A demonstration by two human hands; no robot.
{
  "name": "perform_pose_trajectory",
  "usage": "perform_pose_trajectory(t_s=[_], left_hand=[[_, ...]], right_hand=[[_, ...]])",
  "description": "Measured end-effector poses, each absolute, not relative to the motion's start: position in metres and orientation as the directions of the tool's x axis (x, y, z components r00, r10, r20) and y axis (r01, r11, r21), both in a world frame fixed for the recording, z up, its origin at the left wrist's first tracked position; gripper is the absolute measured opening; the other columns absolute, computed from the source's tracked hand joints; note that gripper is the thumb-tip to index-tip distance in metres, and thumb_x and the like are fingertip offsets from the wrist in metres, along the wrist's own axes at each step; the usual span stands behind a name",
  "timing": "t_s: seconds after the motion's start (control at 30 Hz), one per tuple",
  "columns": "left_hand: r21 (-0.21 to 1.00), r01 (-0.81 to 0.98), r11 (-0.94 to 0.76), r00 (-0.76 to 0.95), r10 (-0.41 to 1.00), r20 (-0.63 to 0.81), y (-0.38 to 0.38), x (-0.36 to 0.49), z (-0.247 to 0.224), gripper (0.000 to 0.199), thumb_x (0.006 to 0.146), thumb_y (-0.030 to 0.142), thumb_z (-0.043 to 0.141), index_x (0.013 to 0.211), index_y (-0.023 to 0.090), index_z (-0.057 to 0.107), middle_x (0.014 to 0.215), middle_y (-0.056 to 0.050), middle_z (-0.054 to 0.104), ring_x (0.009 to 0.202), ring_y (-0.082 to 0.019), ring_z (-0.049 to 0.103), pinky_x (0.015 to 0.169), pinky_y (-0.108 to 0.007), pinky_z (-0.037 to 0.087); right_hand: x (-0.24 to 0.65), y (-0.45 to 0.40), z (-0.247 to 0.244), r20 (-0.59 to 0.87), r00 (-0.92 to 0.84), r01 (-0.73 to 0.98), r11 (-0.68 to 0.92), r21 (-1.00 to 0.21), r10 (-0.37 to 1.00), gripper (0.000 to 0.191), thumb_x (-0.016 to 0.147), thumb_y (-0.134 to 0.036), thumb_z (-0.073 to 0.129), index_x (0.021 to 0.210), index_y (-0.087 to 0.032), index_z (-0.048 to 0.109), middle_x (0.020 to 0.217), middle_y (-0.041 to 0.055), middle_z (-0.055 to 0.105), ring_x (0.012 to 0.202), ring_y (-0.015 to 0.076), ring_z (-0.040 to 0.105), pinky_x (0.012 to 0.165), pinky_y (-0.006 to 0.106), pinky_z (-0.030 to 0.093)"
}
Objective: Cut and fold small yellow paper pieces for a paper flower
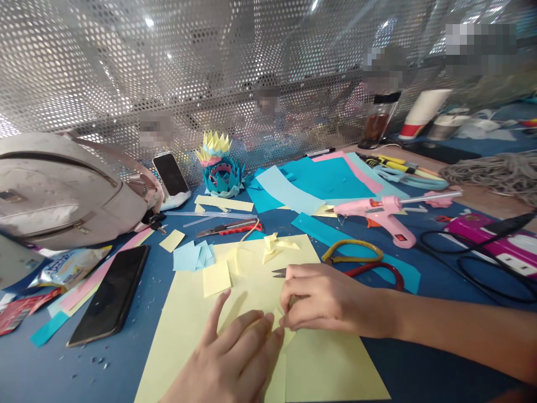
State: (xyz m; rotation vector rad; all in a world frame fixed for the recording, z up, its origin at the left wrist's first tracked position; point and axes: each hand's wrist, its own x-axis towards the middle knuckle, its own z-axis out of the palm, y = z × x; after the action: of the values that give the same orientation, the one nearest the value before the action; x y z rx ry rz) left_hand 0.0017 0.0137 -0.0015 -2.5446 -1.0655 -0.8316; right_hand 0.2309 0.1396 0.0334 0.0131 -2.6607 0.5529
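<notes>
Both hands meet over a small yellow paper piece (288,337), which they mostly cover. My left hand (241,352) has its fingertips closed on the piece's left side, its little finger stretched away. From the right, my right hand (321,298) pinches the same piece, with fingers bent. Beneath them lie large pale yellow sheets (327,369). Scissors (356,252) with one yellow and one red handle loop lie behind my right hand, their tip showing past its knuckles. Beyond my left hand are a yellow paper square (217,278), light blue squares (193,256) and folded yellow pieces (274,244).
A pink glue gun (380,212) lies at right near a purple power strip (495,238) and black cable. A red cutter (235,226), paper lotus (224,176) and blue sheets (331,176) sit farther back. At left are a phone (111,296) and a backpack (62,190).
</notes>
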Motion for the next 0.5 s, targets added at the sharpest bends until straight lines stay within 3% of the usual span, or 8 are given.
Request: perform_pose_trajectory(t_s=[0.13,0.33,0.5], left_hand=[[-0.024,0.713,-0.700,0.584,0.575,0.574,0.013,0.002,-0.003,0.030,0.104,0.017,0.044,0.122,0.016,0.069,0.111,-0.003,0.074,0.114,-0.017,0.066,0.129,-0.053,0.002],[-0.012,0.719,-0.695,0.577,0.587,0.568,0.013,0.002,0.004,0.022,0.099,0.021,0.057,0.118,0.018,0.070,0.108,0.000,0.076,0.111,-0.016,0.067,0.129,-0.048,-0.001],[-0.022,0.715,-0.699,0.597,0.593,0.541,0.013,0.000,0.011,0.023,0.099,0.021,0.056,0.118,0.018,0.070,0.109,0.000,0.076,0.110,-0.016,0.067,0.129,-0.048,-0.002]], right_hand=[[0.233,0.143,0.042,0.321,-0.947,-0.076,0.956,-0.283,0.020,0.020,0.101,-0.028,0.059,0.092,-0.019,0.074,0.078,0.0030,0.058,0.075,0.0175,0.044,0.066,0.030,0.032],[0.237,0.147,0.050,0.291,-0.952,-0.188,0.938,-0.290,-0.100,0.036,0.103,-0.033,0.056,0.076,-0.017,0.073,0.064,0.0007,0.050,0.067,0.0173,0.039,0.063,0.032,0.028],[0.234,0.145,0.047,0.350,-0.934,-0.191,0.929,-0.317,-0.073,0.044,0.106,-0.035,0.048,0.074,-0.017,0.073,0.061,0.0010,0.051,0.065,0.0176,0.038,0.062,0.032,0.027]])
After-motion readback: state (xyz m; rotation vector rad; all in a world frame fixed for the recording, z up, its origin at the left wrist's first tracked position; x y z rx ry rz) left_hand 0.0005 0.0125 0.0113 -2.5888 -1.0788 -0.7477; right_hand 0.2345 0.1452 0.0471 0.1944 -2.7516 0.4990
